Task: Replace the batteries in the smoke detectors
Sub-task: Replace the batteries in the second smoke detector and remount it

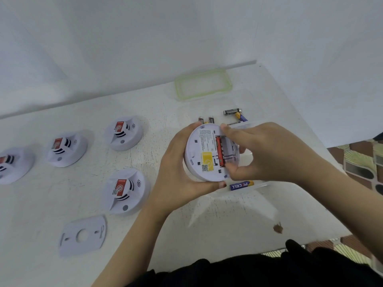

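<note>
Four idle detectors (pixel 124 133): left, on table (pixel 31 214).
Left hand (pixel 176 166): grips open detector (pixel 199 154) by rim.
Right hand (pixel 259 154): pinches red battery (pixel 219 151) inside it.

a smoke detector (pixel 199 154) is held underside up above the table (pixel 207 224). its left rim is gripped by the left hand (pixel 176 168). its right edge is gripped by the right hand (pixel 263 154), with forefinger and thumb set at the two ends of a red battery (pixel 219 151) seated in the open compartment. a far row of three detectors (pixel 66 149) and one nearer detector (pixel 126 191) are laid vented side up to the left. a mounting plate (pixel 83 235) is laid flat nearest the person. loose batteries (pixel 232 112) and a green-rimmed lid (pixel 203 83) are located beyond the hands.
</note>
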A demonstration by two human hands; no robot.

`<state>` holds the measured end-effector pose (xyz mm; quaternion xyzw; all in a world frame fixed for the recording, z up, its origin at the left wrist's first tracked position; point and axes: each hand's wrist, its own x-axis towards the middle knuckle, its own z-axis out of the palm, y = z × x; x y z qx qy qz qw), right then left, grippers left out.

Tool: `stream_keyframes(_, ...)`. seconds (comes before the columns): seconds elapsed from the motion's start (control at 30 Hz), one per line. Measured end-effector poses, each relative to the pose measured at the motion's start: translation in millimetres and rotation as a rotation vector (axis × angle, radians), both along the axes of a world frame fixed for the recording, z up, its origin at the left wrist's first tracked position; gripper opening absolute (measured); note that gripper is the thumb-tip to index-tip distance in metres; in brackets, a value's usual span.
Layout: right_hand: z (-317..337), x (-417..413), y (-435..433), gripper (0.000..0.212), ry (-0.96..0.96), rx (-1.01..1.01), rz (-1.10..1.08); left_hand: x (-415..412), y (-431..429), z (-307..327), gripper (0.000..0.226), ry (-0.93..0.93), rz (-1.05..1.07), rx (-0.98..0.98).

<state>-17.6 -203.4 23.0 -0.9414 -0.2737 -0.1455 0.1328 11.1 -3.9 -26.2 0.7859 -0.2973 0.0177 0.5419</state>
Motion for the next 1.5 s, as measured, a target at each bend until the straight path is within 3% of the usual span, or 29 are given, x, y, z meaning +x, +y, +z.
stream_keyframes(0.27, -10.1, -2.0, -1.9, 0.064, 0.003, 0.000, -0.005, 2.2, 4.0, -1.4, 0.097, 0.057, 0.004, -0.021)
stream_keyframes(0.5, -18.8, -1.3, -0.2, 0.063, 0.128, 0.157, -0.017, 3.1, 7.8, -2.1, 0.101, 0.088, 0.040, -0.031)
stream_keyframes(0.6, -24.2, -0.9, 1.6, 0.054, 0.177, 0.300, -0.053, 5.4, 8.1, -1.8, 0.101, 0.077, 0.037, -0.030)
stream_keyframes(0.73, -27.3, -6.7, 0.5, 0.026, 0.062, 0.622, -0.094, 10.2, 7.5, -2.3, 0.099, 0.090, 0.076, -0.089)
stream_keyframes(0.83, -24.5, -11.0, -7.7, 0.016, 0.085, 0.714, -0.150, 17.2, 7.8, -3.7, 0.096, 0.107, 0.137, -0.142)
stream_keyframes(0.9, -24.2, -12.0, -16.6, 0.014, 0.139, 0.680, -0.191, 22.2, 9.5, -4.3, 0.097, 0.116, 0.183, -0.156)
stream_keyframes(1.07, -29.4, -4.5, -30.7, 0.016, 0.355, 0.368, -0.167, 34.5, 9.5, -3.4, 0.104, 0.133, 0.265, -0.190)
stream_keyframes(1.17, -27.7, 10.2, -27.8, 0.023, 0.305, 0.497, -0.170, 41.8, 5.6, -0.6, 0.097, 0.101, 0.254, -0.191)
stream_keyframes(1.27, -22.0, 41.8, -29.5, 0.013, 0.249, 0.514, -0.238, 49.8, 1.7, 1.8, 0.087, 0.086, 0.223, -0.171)
stream_keyframes(1.5, -19.7, 112.0, -39.2, 0.029, 0.376, -0.026, -0.423, 69.8, -9.7, 8.7, 0.093, 0.100, 0.211, -0.131)
